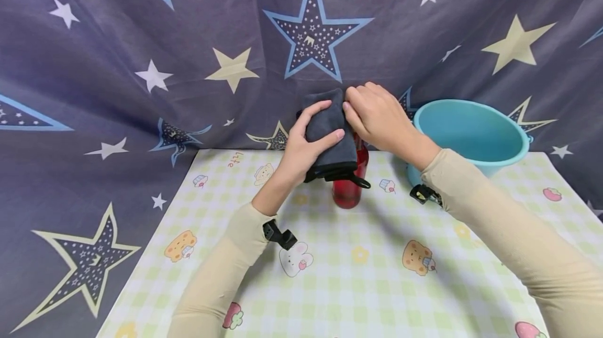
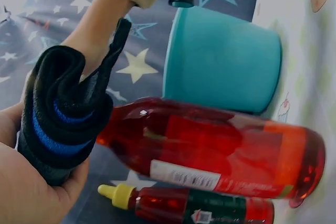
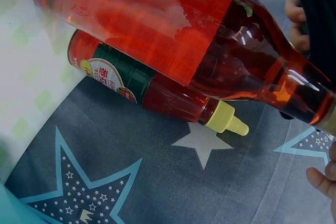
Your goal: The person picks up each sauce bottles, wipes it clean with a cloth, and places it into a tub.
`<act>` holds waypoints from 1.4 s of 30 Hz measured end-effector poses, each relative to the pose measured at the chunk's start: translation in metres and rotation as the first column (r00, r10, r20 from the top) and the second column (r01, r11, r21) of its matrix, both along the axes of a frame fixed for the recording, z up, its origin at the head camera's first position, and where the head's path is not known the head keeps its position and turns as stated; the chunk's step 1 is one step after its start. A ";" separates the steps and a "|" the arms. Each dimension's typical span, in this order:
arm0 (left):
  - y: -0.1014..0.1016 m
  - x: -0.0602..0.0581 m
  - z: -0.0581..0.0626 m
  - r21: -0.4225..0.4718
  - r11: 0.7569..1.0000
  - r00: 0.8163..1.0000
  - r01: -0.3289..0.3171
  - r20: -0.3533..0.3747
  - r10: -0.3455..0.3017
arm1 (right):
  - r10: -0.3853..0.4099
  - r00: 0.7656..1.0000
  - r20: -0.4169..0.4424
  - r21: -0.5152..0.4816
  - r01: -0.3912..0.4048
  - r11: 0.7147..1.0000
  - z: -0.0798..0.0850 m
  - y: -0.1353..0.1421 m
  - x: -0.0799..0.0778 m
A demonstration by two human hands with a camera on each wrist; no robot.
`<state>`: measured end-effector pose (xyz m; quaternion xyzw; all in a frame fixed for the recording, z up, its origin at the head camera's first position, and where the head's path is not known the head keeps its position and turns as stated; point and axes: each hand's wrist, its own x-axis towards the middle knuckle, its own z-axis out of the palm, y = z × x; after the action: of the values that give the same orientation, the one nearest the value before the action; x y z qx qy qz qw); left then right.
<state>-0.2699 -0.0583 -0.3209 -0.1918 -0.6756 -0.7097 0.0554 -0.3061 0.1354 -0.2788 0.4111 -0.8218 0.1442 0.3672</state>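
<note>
My left hand (image 1: 306, 144) grips a thick, folded dark cloth (image 1: 330, 134) with black edging and a hanging loop. Blue layers show among its folds in the left wrist view. Right behind the cloth stands a tall red glass bottle (image 1: 347, 194), its neck covered by the cloth in the head view. Curled fingers of my right hand (image 1: 374, 115) are at the bottle's top, beside the cloth; in the right wrist view they lie close round its gold-coloured cap (image 3: 329, 121). A smaller sauce bottle (image 3: 142, 85) with a yellow nozzle and green label stands near the red bottle.
A turquoise bucket (image 1: 471, 162) stands at the back right, close to my right forearm. A checked tablecloth (image 1: 330, 285) with cartoon prints covers the table. Behind its far edge hangs a dark curtain (image 1: 188, 19) with stars.
</note>
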 end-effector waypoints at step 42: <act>-0.009 -0.004 -0.030 -0.227 0.970 0.997 0.083 0.012 -0.082 | 0.038 0.999 0.008 -0.022 -0.038 0.999 0.000 0.000 0.001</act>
<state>-0.2738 -0.0671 -0.3506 -0.2237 -0.7440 -0.6296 0.0026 -0.3055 0.1350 -0.2791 0.4219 -0.8138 0.1618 0.3654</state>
